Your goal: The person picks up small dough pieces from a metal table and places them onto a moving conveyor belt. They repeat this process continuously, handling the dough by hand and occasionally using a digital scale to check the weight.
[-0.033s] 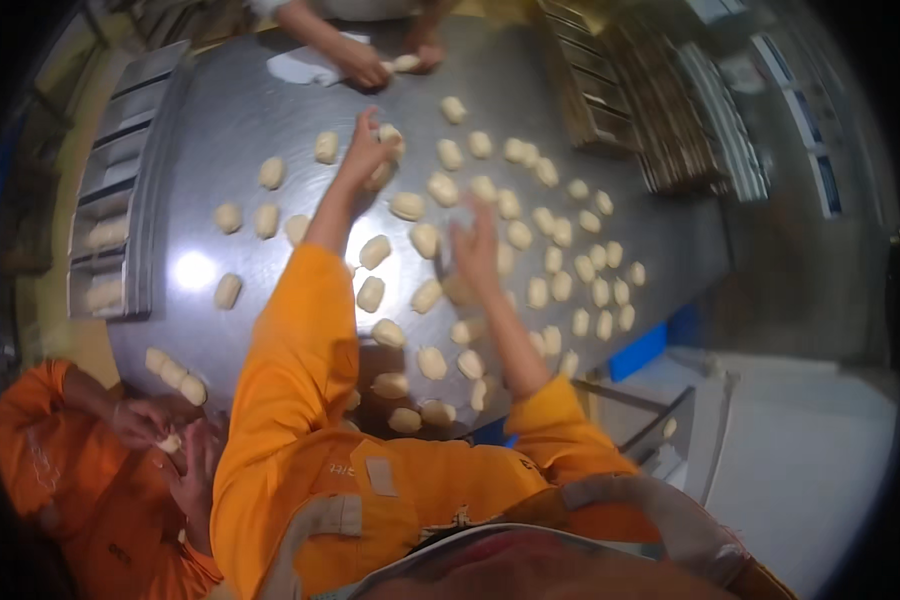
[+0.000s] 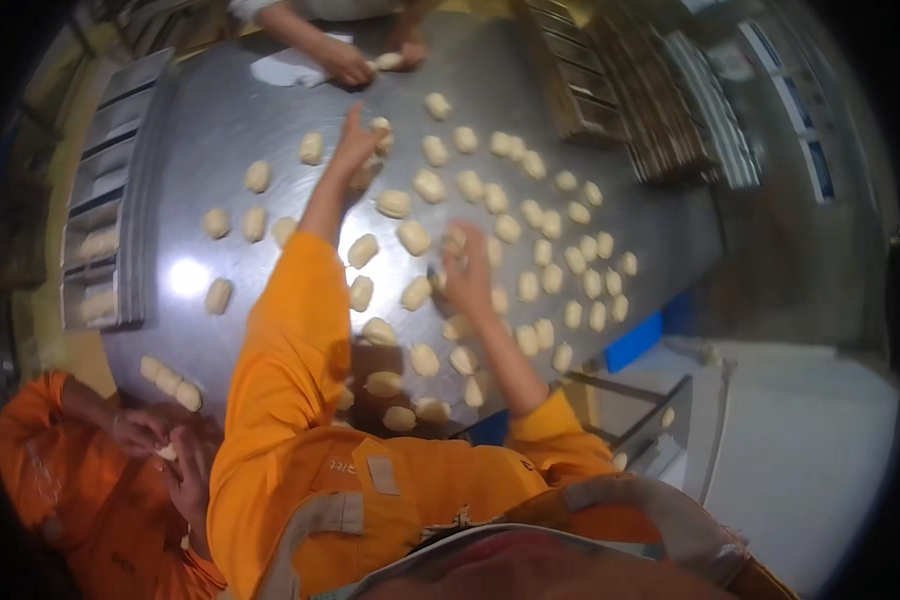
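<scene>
Many pale, short dough pieces (image 2: 414, 237) lie spread over a metal table (image 2: 220, 120). My left hand (image 2: 355, 148) reaches toward the far side, its index finger stretched out and its thumb side against a dough piece (image 2: 381, 130). Another piece shows partly under its palm. Nearer and to the right, my right hand (image 2: 467, 268) is curled round a dough piece (image 2: 455, 240) that shows at its fingertips. A further piece sits beside its thumb, partly covered.
A row of metal baking tins (image 2: 90, 245), some holding dough, stands along the left edge. More tins (image 2: 570, 85) are stacked at the far right. Across the table, a person's hands (image 2: 375, 65) handle dough beside a white cloth (image 2: 288, 68). A co-worker in orange (image 2: 100, 480) works dough at lower left.
The whole view has shifted slightly, moving the table leftward in the picture. My right hand has gone from blurred, spread fingers to curled round a dough piece. My left hand stays by its piece.
</scene>
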`<state>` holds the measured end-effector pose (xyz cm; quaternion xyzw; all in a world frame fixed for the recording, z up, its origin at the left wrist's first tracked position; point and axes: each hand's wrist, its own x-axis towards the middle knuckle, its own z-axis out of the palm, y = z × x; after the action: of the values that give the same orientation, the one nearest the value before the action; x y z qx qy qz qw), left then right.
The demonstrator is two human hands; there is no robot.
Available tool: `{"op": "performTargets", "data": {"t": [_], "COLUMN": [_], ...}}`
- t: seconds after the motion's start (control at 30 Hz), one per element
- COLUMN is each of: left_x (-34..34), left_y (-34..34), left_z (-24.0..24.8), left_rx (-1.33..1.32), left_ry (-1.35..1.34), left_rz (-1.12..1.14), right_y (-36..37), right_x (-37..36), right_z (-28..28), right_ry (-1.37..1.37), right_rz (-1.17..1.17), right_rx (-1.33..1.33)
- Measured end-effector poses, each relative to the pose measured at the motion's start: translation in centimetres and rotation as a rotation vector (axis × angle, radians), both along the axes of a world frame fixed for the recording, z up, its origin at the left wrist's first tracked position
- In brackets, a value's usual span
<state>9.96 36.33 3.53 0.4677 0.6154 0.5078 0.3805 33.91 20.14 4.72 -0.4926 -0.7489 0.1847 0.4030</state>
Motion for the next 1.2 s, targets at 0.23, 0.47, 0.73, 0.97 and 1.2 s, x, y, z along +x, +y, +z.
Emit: {"op": "performTargets", "data": {"t": [0.23,0.47,0.73,0.97,1.2], "left_x": [4.2,22.2,37.5,53.9,63.5], "left_y": [-1.5,-23.5,-50.9,-68.2,-80.5], "left_z": [-2.3,2.2,-1.0,-5.1,-16.4], "left_rx": [0.147,0.45,0.429,0.343,0.837], "left_ry": [0.304,-0.009,0.097,0.306,0.81], "left_rz": [0.13,-0.306,-1.359,-1.943,-2.088], "right_y": [-25.0,-45.5,-66.5,-75.0,-91.1], "right_x": [13.9,22.2,32.5,35.1,36.1], "right_z": [3.0,-2.9,-13.7,-21.0,-17.6], "right_ry": [-0.061,-0.044,-0.64,0.7,1.829], "right_rz": [-0.164,-0.65,-1.396,-1.392,-1.219], "right_rx": [-0.379,-0.335,-0.299,-0.111,0.424]}}
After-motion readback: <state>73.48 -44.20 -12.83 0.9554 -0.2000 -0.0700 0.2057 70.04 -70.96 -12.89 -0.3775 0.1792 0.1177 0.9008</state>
